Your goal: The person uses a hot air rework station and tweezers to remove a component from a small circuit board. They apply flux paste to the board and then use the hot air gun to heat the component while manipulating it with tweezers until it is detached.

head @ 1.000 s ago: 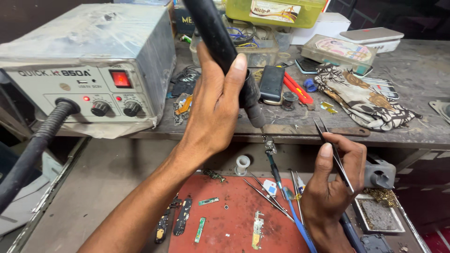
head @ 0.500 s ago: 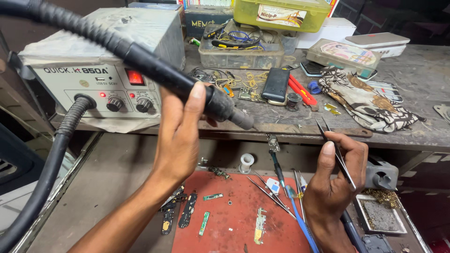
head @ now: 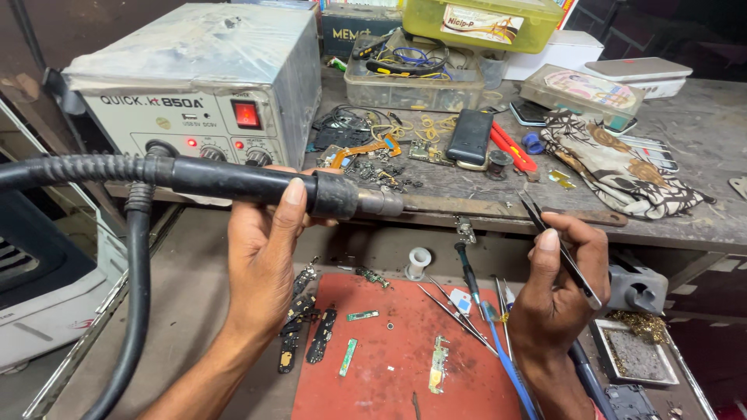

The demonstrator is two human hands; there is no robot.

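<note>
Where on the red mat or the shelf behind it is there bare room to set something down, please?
Bare: the red mat middle, between green strip and tweezers. Crowded: shelf around the black phone.

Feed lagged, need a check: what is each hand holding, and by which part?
Left hand: hot-air wand, by its black handle. Right hand: tweezers, at mid-length.

Two bare hands [head: 264, 257], bare forearms, no sleeves, no gloves

The single head-worn camera looks steeply down, close over the red rubber work mat [head: 405, 365]. The cluttered grey wooden bench [head: 700, 163] lies toward 12 o'clock.
</note>
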